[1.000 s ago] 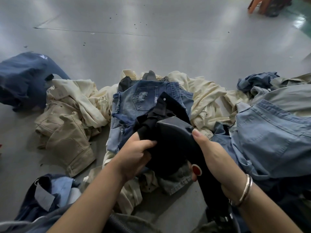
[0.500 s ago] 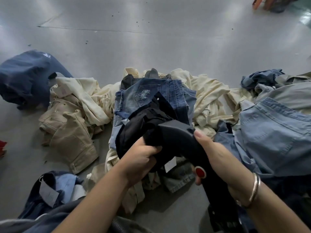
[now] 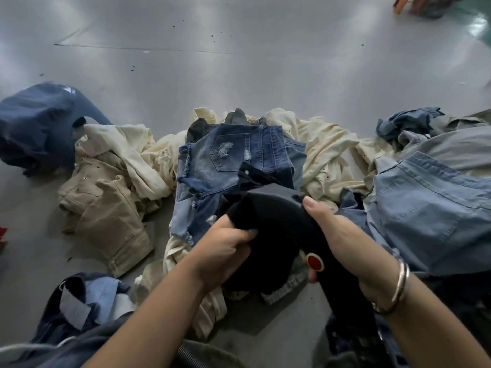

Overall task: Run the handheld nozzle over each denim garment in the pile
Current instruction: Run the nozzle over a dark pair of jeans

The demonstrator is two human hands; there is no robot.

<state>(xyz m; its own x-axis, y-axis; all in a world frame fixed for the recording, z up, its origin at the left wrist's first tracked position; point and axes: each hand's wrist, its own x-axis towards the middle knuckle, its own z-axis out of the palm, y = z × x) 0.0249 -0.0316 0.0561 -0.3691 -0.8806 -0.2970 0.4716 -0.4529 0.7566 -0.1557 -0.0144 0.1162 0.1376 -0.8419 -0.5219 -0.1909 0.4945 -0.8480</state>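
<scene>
I am looking down at a heap of clothes spread over a grey shiny floor (image 3: 239,75). My left hand (image 3: 225,251) is bunched into a fist around a fold of a black garment (image 3: 255,227), fingers curled tight into the cloth near the middle of the view. My right hand (image 3: 337,235) is wrapped around the black nozzle (image 3: 279,200), thumb stretched forward along its top, the other fingers hidden under the handle. The wide flat head of the nozzle lies on the black garment, just past my left knuckles. A round red button (image 3: 315,262) shows on the handle near my right palm. A metal bangle (image 3: 400,285) circles my right wrist.

Directly beyond the nozzle lie torn blue jeans (image 3: 228,160), back pocket facing up, with the black garment partly on top of them. Cream clothes (image 3: 326,150) spread behind and to both sides of the jeans. To the left lie tan trousers (image 3: 106,208), and further left a dark navy bundle (image 3: 39,126). To the right is a large pale blue denim piece (image 3: 425,208), touching my right forearm. Near left, beside my left arm, sits a dark blue garment with a lighter lining (image 3: 79,301). Far right, at the top corner, orange chair legs (image 3: 401,4) stand on the floor.
</scene>
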